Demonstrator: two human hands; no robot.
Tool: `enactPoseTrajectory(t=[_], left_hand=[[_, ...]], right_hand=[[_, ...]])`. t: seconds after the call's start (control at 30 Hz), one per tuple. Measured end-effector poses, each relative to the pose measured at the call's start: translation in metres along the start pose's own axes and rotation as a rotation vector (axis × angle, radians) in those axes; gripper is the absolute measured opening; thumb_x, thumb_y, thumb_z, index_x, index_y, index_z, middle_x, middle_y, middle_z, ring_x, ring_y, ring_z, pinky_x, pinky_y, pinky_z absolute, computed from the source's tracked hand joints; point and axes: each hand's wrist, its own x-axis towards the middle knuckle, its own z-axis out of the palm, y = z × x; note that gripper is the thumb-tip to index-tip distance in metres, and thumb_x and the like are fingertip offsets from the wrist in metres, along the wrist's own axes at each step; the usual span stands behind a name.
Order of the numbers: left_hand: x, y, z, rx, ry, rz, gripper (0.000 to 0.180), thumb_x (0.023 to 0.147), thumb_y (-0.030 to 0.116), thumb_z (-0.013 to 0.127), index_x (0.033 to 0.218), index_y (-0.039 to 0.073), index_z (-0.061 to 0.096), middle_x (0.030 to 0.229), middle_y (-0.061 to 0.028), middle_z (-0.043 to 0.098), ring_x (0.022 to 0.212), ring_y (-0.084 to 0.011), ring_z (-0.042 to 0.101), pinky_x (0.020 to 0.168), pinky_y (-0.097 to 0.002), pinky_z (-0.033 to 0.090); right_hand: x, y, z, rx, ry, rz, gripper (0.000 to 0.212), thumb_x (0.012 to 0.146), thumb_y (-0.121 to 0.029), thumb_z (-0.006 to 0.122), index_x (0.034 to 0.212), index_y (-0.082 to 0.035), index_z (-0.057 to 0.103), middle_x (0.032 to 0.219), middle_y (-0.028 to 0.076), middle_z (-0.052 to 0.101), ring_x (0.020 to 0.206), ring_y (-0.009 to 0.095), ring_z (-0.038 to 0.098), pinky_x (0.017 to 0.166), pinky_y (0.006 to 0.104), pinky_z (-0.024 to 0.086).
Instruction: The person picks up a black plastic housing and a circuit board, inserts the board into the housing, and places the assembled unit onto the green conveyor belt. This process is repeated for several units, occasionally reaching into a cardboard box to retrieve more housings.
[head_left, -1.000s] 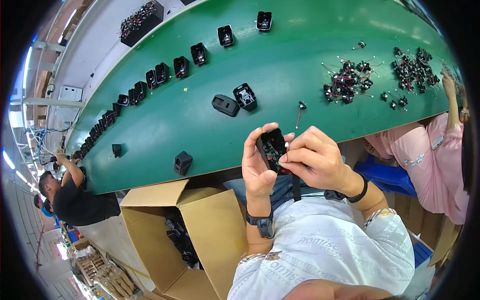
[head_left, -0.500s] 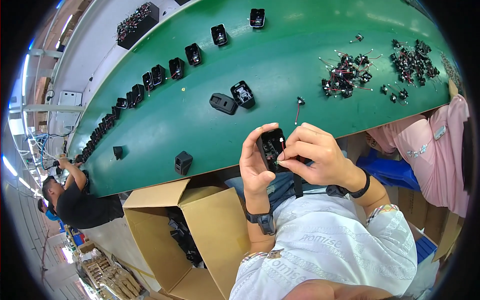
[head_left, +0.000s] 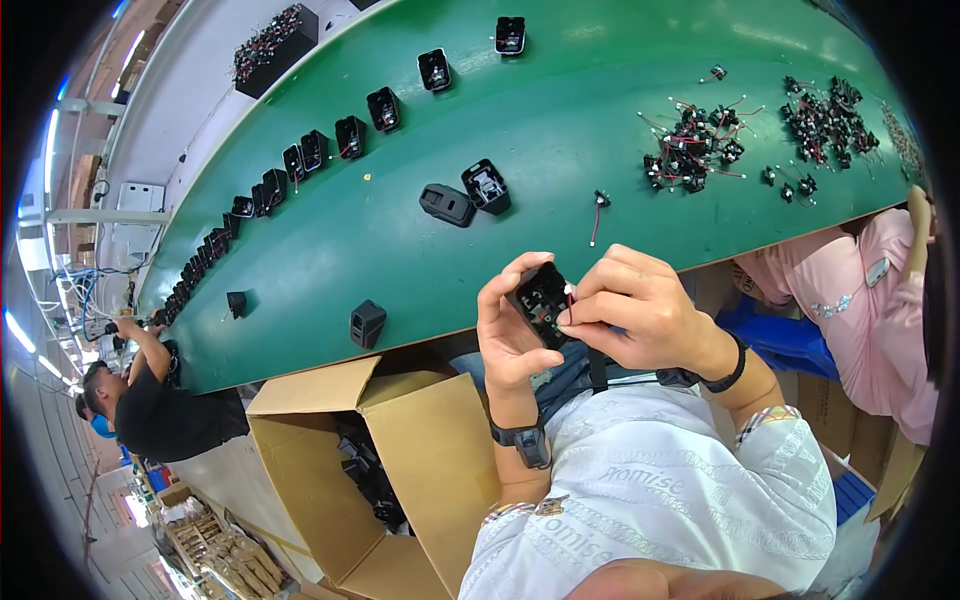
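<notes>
My left hand [head_left: 506, 340] is closed around an open black plastic housing [head_left: 538, 306], gripping it by its sides. The hollow side faces up, and small parts show inside it. With thumb and fingertips pinched together, my right hand [head_left: 638, 312] holds a thin red wire [head_left: 571, 293] at the housing's right edge. A white connector stands at the wire's upper end; its other end is hidden by my fingers. On the table beyond lies a small black part with a red lead [head_left: 600, 204]. Farther left, a closed black housing [head_left: 447, 205] touches an open one [head_left: 486, 188].
A curved row of open black housings [head_left: 383, 110] runs along the green table [head_left: 300, 260]. Piles of wired parts [head_left: 695, 147] lie at right. A black block [head_left: 367, 325] stands by the near edge, above an open cardboard box [head_left: 430, 450]. People sit at left [head_left: 170, 405] and right [head_left: 850, 280].
The housing has turned in my left hand, its top leaning left and its inside showing more. My right hand stays pinched at its edge. At far right, the other person's arm has come into view.
</notes>
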Motion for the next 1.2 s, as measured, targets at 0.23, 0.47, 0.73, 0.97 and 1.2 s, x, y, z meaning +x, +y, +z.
enactPoseTrajectory(t=[0.23, 0.47, 0.73, 0.97, 1.2], left_hand=[[0.008, 0.001, 0.010, 0.472, 0.087, 0.234, 0.076, 0.069, -0.004, 0.087, 0.130, 0.008, 0.045, 0.129, -0.0215, 0.058, 0.121, -0.0376, 0.060, 0.103, -0.0523, 0.050], [0.003, -0.006, 0.036, 0.888, 0.198, 0.448, 0.074, 0.069, 0.008, 0.094, 0.115, 0.012, 0.036, 0.117, -0.0159, 0.059, 0.113, -0.0368, 0.065, 0.098, -0.0495, 0.056], [-0.003, -0.015, 0.037, 0.907, 0.312, 0.475, 0.066, 0.071, 0.000, 0.088, 0.108, 0.012, 0.034, 0.117, -0.0159, 0.056, 0.116, -0.0392, 0.063, 0.096, -0.0475, 0.060], [-0.004, -0.007, 0.030, 0.925, 0.104, 0.422, 0.062, 0.074, -0.001, 0.086, 0.106, 0.011, 0.035, 0.117, -0.0168, 0.057, 0.115, -0.0396, 0.064, 0.097, -0.0485, 0.058], [-0.002, -0.004, 0.017, 0.371, 0.265, 0.141, 0.081, 0.068, 0.012, 0.095, 0.128, 0.008, 0.040, 0.117, -0.0182, 0.061, 0.110, -0.0338, 0.065, 0.098, -0.0503, 0.055]], right_hand=[[-0.011, -0.003, 0.005, 0.422, 0.112, 0.525, 0.018, 0.081, -0.001, 0.077, 0.079, -0.003, 0.060, 0.081, 0.006, 0.057, 0.067, 0.012, 0.051, 0.061, 0.0278, 0.044], [-0.028, -0.006, 0.039, 0.892, 0.334, 0.742, 0.014, 0.095, 0.000, 0.065, 0.086, 0.000, 0.055, 0.091, 0.002, 0.052, 0.071, 0.004, 0.052, 0.060, 0.0198, 0.046], [-0.023, -0.011, 0.035, 0.642, 0.291, 0.638, 0.016, 0.091, -0.001, 0.070, 0.082, 0.000, 0.057, 0.086, 0.002, 0.053, 0.066, 0.002, 0.051, 0.053, 0.0200, 0.043], [-0.019, -0.008, 0.022, 0.341, 0.097, 0.544, 0.019, 0.083, 0.000, 0.075, 0.075, -0.001, 0.058, 0.075, 0.004, 0.052, 0.058, 0.009, 0.051, 0.050, 0.0244, 0.041], [-0.015, 0.013, -0.014, 0.391, -0.151, 0.474, 0.014, 0.085, -0.007, 0.073, 0.098, -0.002, 0.075, 0.089, 0.007, 0.062, 0.073, 0.014, 0.062, 0.062, 0.0262, 0.049]])
